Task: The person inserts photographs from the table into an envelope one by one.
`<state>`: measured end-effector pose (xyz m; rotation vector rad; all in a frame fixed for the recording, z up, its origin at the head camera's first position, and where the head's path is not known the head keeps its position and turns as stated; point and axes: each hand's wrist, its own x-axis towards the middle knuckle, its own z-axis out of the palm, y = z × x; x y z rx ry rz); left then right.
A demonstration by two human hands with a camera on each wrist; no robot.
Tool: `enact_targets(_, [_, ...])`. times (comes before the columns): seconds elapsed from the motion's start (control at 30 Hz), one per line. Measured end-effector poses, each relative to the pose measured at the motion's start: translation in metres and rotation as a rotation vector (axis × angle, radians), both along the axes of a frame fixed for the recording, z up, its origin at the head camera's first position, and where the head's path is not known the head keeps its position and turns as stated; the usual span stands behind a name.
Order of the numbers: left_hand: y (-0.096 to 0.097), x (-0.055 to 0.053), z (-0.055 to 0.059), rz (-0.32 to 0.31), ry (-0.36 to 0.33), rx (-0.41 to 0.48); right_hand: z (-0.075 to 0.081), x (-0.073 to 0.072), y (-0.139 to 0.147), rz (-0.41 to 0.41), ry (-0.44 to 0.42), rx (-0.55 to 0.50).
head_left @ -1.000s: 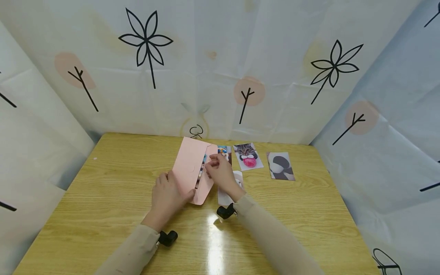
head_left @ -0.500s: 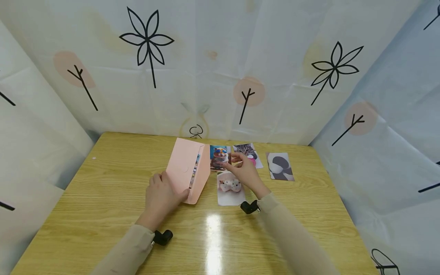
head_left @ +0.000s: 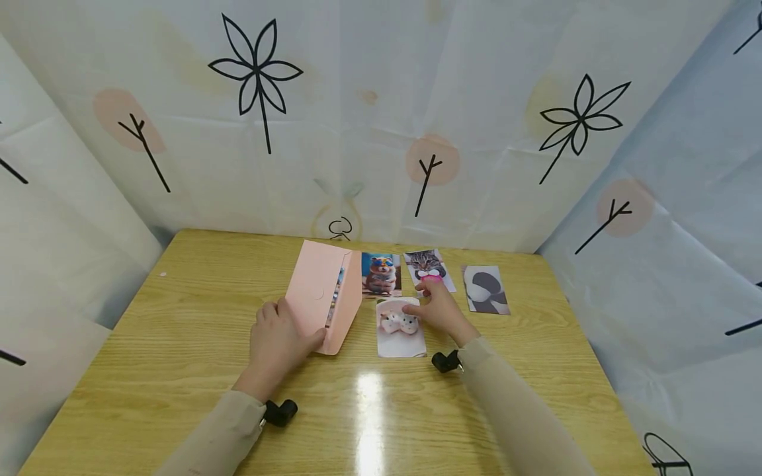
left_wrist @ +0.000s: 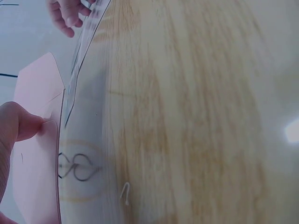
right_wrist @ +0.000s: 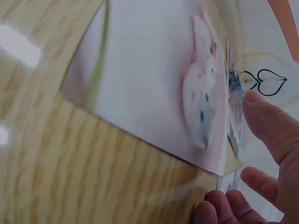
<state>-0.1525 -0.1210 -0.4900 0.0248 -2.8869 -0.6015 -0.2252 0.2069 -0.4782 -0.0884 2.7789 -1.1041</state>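
Observation:
On the left, my left hand [head_left: 275, 338] holds a pink envelope [head_left: 311, 281] by its near end, thumb pressed on the face in the left wrist view. The envelope's flap is lifted, and a strip of colourful photo cards [head_left: 335, 295] shows inside. My right hand [head_left: 440, 309] hovers with fingers loosely bent and nothing between them. Its thumb overlaps the corner of a photo card of small white animals [head_left: 397, 342], and its fingers reach toward a cat photo card [head_left: 424, 260]. In the right wrist view the thumb [right_wrist: 268, 121] stands apart from the fingers.
A photo card of a hamster in sunglasses [head_left: 381, 274] lies beside the envelope. Farther right is a grey and white photo card [head_left: 488, 289]. The wooden table [head_left: 178, 330] is walled by a patterned white cloth [head_left: 357, 132] at the back and sides.
My right hand has moved off the envelope, rightward and toward me, over the cards. The envelope and left hand have shifted left, uncovering the hamster card and the white-animal card.

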Motion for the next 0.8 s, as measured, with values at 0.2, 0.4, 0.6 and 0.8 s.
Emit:
enact_targets(0.2, [0.0002,-0.0003,-0.0006,0.003,-0.006,-0.006,-0.0049,0.0003,0.0021,0.011,0.001,0.054])
enact_targets(0.4, [0.0008,0.0001,0.0006,0.002,0.002,-0.008,-0.0064,0.0022,0.0026,0.041,0.006,0.082])
enact_targets(0.6, [0.0009,0.0005,0.0016,0.004,0.016,-0.007,-0.0076,0.0035,0.0011,0.05,-0.002,0.097])
enact_targets(0.8, [0.0009,-0.0002,-0.0004,0.01,-0.002,-0.005,-0.009,0.0039,0.0004,0.043,-0.011,0.115])
